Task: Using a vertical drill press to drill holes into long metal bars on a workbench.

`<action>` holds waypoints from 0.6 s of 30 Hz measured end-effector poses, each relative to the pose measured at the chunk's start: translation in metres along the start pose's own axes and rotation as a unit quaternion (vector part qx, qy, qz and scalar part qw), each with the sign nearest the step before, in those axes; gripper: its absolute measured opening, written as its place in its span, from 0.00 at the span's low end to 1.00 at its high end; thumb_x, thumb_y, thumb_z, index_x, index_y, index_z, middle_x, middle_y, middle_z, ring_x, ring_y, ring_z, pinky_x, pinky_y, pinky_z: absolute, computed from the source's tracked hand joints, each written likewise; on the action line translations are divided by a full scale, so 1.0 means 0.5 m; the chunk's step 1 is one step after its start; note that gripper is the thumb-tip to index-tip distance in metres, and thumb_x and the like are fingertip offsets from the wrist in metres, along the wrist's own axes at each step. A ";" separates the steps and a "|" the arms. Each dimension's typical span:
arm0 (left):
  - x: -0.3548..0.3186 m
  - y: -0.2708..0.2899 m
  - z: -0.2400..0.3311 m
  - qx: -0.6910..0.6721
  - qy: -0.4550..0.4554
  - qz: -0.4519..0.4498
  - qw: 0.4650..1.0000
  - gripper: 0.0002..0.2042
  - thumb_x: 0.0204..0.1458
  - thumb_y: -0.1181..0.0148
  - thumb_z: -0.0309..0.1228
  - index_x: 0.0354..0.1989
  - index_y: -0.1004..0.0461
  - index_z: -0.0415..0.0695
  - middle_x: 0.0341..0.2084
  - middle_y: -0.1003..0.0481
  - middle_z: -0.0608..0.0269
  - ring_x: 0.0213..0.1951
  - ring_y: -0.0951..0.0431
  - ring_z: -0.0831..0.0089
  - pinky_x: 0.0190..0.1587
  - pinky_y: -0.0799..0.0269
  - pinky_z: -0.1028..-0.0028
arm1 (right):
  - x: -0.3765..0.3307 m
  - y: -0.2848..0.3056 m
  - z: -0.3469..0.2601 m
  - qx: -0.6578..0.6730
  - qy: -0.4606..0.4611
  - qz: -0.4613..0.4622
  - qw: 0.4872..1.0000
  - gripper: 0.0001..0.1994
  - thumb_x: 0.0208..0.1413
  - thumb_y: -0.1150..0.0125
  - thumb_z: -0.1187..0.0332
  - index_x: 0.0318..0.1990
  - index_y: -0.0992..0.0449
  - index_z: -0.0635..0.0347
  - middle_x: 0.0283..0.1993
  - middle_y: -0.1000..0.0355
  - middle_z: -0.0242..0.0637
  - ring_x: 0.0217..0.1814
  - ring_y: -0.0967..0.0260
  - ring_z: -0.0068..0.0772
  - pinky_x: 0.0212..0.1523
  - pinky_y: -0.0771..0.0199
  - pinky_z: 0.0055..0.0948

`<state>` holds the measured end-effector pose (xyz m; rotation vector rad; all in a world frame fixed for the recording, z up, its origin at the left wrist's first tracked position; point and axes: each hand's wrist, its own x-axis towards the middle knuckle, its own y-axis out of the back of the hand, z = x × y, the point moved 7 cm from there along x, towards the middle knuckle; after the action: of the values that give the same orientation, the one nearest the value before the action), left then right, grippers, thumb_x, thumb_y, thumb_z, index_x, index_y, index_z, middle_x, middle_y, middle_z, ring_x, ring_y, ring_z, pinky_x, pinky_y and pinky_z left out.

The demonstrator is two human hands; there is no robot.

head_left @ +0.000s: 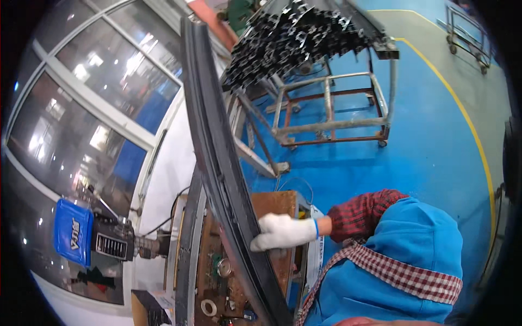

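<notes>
A long, black, ribbed profile [217,157] runs from the upper left down to the lower edge, passing over a workbench [272,202]. My right hand [285,231], in a white knitted glove and red plaid sleeve, rests on the profile's right side with its fingers curled over it. The fingertips are partly hidden, and the profile bends in the wide picture. On the bench beneath lie a round metal piece [223,267], a pale ring [208,307] and small loose items. My left hand does not show.
Many black profiles [293,46] lie stacked on a wheeled metal rack [331,127] beyond the bench. To the left stand framed windows [103,43] and a machine with a blue cover [73,232]. Another cart [467,38] is at the far right. A yellow line [462,108] crosses the floor.
</notes>
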<state>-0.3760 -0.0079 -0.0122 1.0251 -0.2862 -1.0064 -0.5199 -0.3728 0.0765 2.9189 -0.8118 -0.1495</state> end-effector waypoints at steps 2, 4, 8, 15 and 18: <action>0.004 -0.002 0.042 -0.003 -0.013 -0.010 1.000 0.29 0.58 0.37 0.52 0.58 0.27 0.41 0.45 0.21 0.45 0.38 0.20 0.49 0.40 0.24 0.61 | -0.076 0.101 -0.075 -0.028 0.017 0.065 0.997 0.16 0.60 0.40 0.59 0.31 0.23 0.66 0.21 0.27 0.32 0.19 0.34 0.25 0.22 0.31 0.26; 0.055 0.011 0.121 0.032 -0.087 0.013 0.996 0.30 0.56 0.35 0.46 0.62 0.29 0.40 0.44 0.20 0.45 0.36 0.20 0.49 0.39 0.24 0.62 | -0.148 0.192 -0.124 -0.051 0.025 0.108 0.993 0.17 0.61 0.40 0.59 0.29 0.23 0.67 0.20 0.27 0.33 0.17 0.33 0.26 0.20 0.31 0.25; 0.154 0.027 0.362 0.096 -0.228 0.065 0.967 0.35 0.51 0.32 0.34 0.69 0.34 0.37 0.43 0.18 0.44 0.33 0.20 0.48 0.36 0.23 0.63 | -0.274 0.380 -0.141 0.059 0.067 0.196 0.976 0.18 0.60 0.41 0.61 0.25 0.24 0.68 0.17 0.27 0.37 0.14 0.31 0.29 0.16 0.31 0.23; 0.197 -0.056 0.858 0.171 -0.194 -0.019 0.966 0.39 0.53 0.32 0.37 0.74 0.39 0.41 0.49 0.20 0.43 0.40 0.17 0.48 0.41 0.23 0.63 | -0.448 0.780 -0.160 0.051 0.097 0.354 0.929 0.13 0.57 0.41 0.63 0.25 0.25 0.63 0.16 0.33 0.34 0.14 0.37 0.26 0.14 0.37 0.24; 0.218 -0.140 1.037 0.107 -0.197 -0.048 0.973 0.37 0.56 0.35 0.38 0.73 0.39 0.40 0.52 0.21 0.42 0.47 0.18 0.49 0.48 0.22 0.64 | -0.510 0.986 -0.154 0.049 0.076 0.391 0.916 0.12 0.56 0.41 0.65 0.26 0.25 0.65 0.18 0.34 0.34 0.16 0.37 0.26 0.16 0.38 0.25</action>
<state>-0.6796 -0.4044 0.1789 1.0339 -0.6888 -1.2871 -0.9784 -0.6543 0.2338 2.3936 -1.8941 0.1901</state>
